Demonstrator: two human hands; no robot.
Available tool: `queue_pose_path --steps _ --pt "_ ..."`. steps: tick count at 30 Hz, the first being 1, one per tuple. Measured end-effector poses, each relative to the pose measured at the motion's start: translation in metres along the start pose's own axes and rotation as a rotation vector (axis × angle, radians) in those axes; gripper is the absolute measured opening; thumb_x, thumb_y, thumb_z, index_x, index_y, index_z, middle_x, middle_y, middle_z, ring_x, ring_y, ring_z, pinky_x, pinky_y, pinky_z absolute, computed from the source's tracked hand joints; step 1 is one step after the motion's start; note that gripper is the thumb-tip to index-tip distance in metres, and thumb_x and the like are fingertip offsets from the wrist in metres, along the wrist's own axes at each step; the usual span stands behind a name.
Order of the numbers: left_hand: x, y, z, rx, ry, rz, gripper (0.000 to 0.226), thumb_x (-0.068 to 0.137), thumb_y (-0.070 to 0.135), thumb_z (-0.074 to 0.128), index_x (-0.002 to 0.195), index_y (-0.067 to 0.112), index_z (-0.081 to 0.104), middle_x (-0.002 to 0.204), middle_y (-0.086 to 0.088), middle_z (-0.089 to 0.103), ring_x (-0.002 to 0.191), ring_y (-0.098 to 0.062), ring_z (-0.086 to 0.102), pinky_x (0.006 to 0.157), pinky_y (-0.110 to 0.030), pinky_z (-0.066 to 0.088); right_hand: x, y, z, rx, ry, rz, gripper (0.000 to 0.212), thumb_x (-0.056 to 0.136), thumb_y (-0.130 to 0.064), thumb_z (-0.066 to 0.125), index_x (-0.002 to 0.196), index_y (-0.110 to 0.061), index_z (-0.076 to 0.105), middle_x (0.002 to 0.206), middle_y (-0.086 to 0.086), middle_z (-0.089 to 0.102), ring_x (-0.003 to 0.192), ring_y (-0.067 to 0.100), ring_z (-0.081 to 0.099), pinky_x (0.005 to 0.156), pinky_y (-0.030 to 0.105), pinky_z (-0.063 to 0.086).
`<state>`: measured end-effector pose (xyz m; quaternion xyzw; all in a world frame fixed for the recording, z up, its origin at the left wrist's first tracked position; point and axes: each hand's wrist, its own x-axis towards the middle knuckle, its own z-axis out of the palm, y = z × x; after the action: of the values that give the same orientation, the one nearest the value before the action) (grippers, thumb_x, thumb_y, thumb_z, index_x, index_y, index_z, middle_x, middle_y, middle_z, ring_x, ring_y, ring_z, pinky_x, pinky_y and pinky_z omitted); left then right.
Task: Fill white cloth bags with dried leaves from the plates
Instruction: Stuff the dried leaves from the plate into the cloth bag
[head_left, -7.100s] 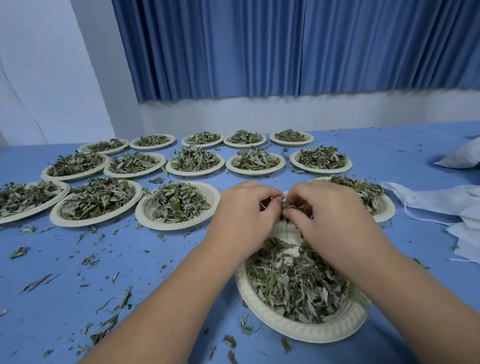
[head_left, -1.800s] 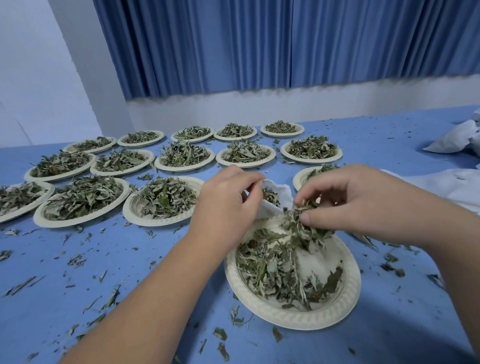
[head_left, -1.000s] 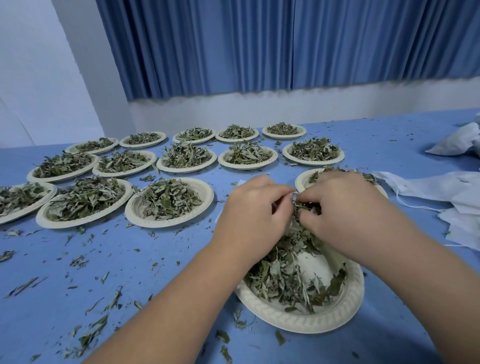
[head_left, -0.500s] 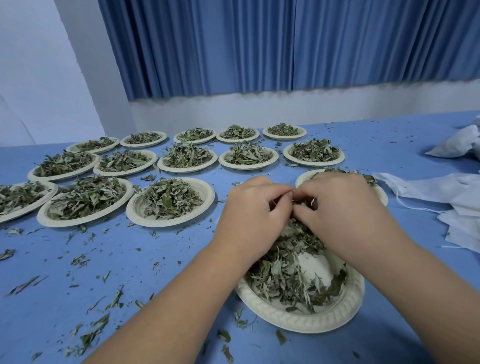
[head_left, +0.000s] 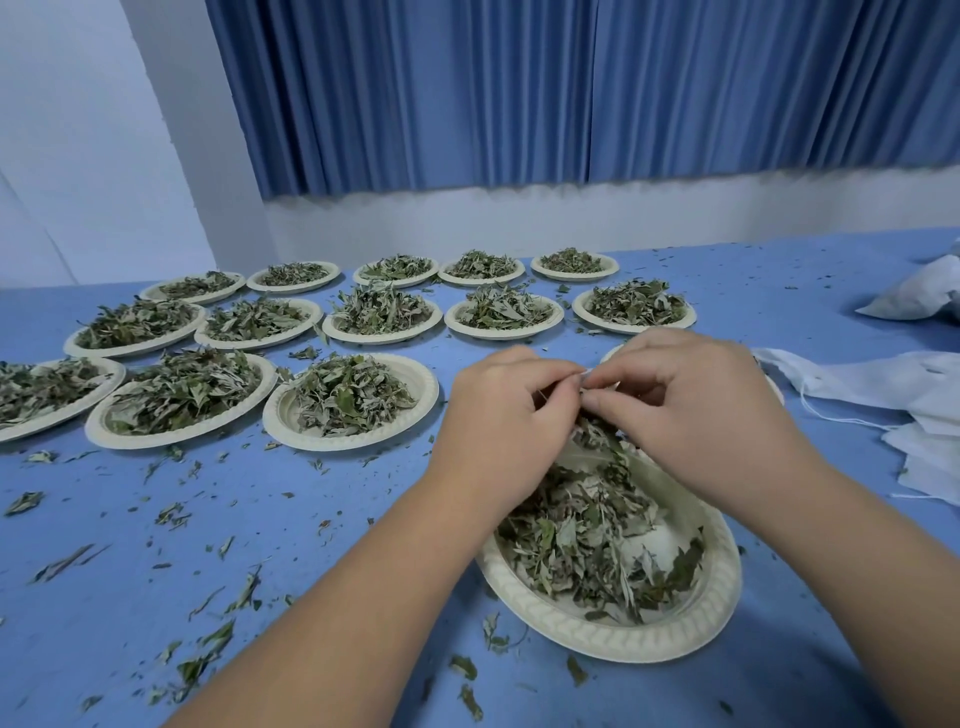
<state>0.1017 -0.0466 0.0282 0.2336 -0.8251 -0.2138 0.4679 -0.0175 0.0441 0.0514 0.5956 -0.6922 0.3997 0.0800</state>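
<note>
Left grip (head_left: 498, 415) and right grip (head_left: 691, 415) in a pinch on the white bag (head_left: 587, 372) between them, above the near plate (head_left: 623, 644)

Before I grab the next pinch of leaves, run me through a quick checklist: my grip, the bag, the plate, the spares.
1. Grip on cloth bag: ok, left hand and right hand pinch its white edge.
2. Bag mouth open: cannot tell, the hands hide it.
3. Leaves left on near plate: ok, plenty.
4. Spare bags on the right: ok.
5. Table tidy: not ok, leaf bits scattered.
</note>
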Motion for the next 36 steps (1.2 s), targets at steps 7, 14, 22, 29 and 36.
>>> queue_pose_path --steps 7,14,22,29,36 --pt "0.001 0.0 -0.001 -0.064 0.018 -0.066 0.016 0.085 0.011 0.068 0.087 0.021 0.08 0.075 0.006 0.068 0.076 -0.003 0.058 0.074 -0.022 0.047 0.001 0.003 0.004 0.056 0.045 0.012 0.019 0.075 -0.013 0.076 0.074 -0.031 0.072 0.067 -0.02 0.063 0.069 -0.003 0.057 0.062 0.006 0.039" --pt "0.001 -0.001 -0.001 -0.098 -0.003 -0.143 0.015 0.087 0.017 0.066 0.088 0.023 0.08 0.078 0.007 0.068 0.071 -0.009 0.061 0.073 -0.036 0.054 0.003 0.005 0.002 0.031 0.055 0.048 0.016 0.072 -0.035 0.076 0.068 -0.029 0.061 0.074 -0.013 0.058 0.076 0.002 0.051 0.062 0.009 0.035" --pt "0.004 -0.003 -0.006 -0.128 0.002 -0.281 0.016 0.089 0.023 0.064 0.092 0.024 0.079 0.091 0.01 0.073 0.083 -0.012 0.066 0.083 -0.034 0.052 -0.002 0.002 -0.008 -0.124 -0.281 0.087 0.095 0.039 -0.095 0.044 0.116 -0.039 0.042 0.113 -0.02 0.038 0.096 -0.001 0.05 0.076 0.024 0.044" --pt "0.005 -0.007 -0.005 -0.178 0.002 -0.308 0.015 0.089 0.022 0.064 0.093 0.022 0.079 0.088 0.005 0.071 0.078 -0.022 0.069 0.078 -0.043 0.057 0.0 0.003 0.002 -0.068 -0.071 0.063 0.04 0.064 -0.046 0.078 0.094 -0.034 0.053 0.098 -0.017 0.053 0.074 -0.005 0.054 0.062 0.006 0.038" --pt "0.003 -0.004 -0.002 -0.156 0.005 -0.216 0.015 0.088 0.019 0.065 0.091 0.022 0.079 0.082 0.009 0.068 0.07 -0.015 0.065 0.076 -0.041 0.057 -0.002 0.001 0.004 -0.075 0.025 -0.02 0.024 0.068 -0.025 0.083 0.09 -0.025 0.072 0.081 -0.012 0.057 0.068 0.0 0.052 0.066 0.004 0.035"
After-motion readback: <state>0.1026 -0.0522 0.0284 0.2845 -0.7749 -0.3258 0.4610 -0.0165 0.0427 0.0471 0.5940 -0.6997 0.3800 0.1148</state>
